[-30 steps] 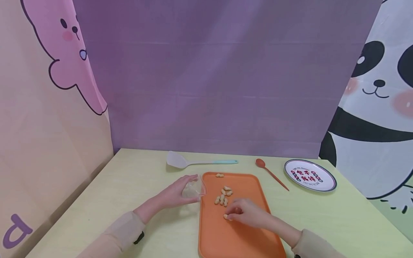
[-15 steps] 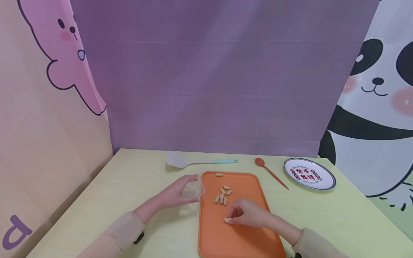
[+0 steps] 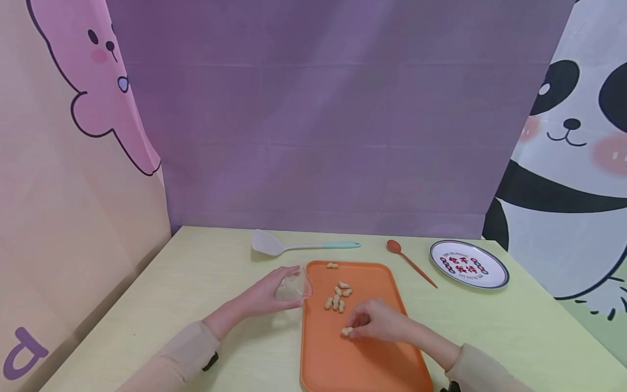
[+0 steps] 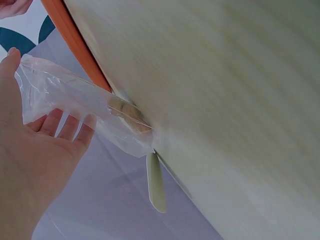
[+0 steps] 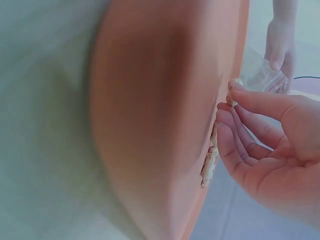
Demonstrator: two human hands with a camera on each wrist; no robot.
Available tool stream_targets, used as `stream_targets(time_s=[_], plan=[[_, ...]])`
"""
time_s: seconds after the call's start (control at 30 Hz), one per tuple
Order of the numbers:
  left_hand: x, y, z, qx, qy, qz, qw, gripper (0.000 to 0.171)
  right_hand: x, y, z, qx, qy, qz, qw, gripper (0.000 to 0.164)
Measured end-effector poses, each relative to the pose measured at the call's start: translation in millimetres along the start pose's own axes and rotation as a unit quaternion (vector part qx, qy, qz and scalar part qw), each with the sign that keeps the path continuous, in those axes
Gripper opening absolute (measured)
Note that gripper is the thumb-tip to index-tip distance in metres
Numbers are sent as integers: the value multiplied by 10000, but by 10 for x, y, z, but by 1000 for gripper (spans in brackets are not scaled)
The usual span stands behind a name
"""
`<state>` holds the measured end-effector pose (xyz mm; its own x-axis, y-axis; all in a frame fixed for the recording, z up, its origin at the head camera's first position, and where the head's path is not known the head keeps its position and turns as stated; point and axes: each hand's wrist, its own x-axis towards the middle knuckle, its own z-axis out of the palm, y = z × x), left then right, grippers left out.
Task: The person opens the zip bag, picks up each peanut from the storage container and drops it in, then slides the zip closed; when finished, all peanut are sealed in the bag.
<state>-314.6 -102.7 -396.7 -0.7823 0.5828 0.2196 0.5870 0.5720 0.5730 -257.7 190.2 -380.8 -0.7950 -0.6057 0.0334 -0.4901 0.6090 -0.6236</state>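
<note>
My left hand (image 3: 262,294) holds a clear plastic zip bag (image 4: 65,90) at the tray's left edge, its thumb and fingers spread around the mouth. Several peanuts (image 4: 131,119) show through the film at the bag's bottom. Over the orange tray (image 3: 362,370), my right hand (image 3: 379,322) pinches one peanut (image 5: 235,84) between thumb and fingertips. Just beyond it, several peanuts (image 3: 336,303) lie in a loose cluster on the tray. Another peanut (image 3: 332,265) sits alone near the tray's far edge.
A spatula (image 3: 294,247) with a pale blue handle lies behind the tray on the light table (image 3: 235,354). To the right are a red-brown spoon (image 3: 409,261) and a white plate (image 3: 469,264) with red lettering. A purple cloth (image 3: 313,136) hangs behind the table.
The peanut in my right fingertips has shifted slightly, with more of it showing now. My left hand and the bag stay where they were, and the peanuts on the tray have not moved.
</note>
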Motion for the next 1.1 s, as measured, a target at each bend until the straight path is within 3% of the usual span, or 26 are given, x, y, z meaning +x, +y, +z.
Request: stream_targets(time_s=[0.63, 0.9, 1.1], plan=[[-1, -26, 18, 54, -37, 186, 9998, 77, 233, -140, -43, -440, 593, -424, 9964, 8], [11, -49, 43, 112, -37, 266, 9996, 77, 344, -270, -64, -97, 498, -293, 9983, 14], [20, -43, 30, 131, -59, 242, 9996, 78, 441, -332, -67, -262, 602, -288, 9974, 12]])
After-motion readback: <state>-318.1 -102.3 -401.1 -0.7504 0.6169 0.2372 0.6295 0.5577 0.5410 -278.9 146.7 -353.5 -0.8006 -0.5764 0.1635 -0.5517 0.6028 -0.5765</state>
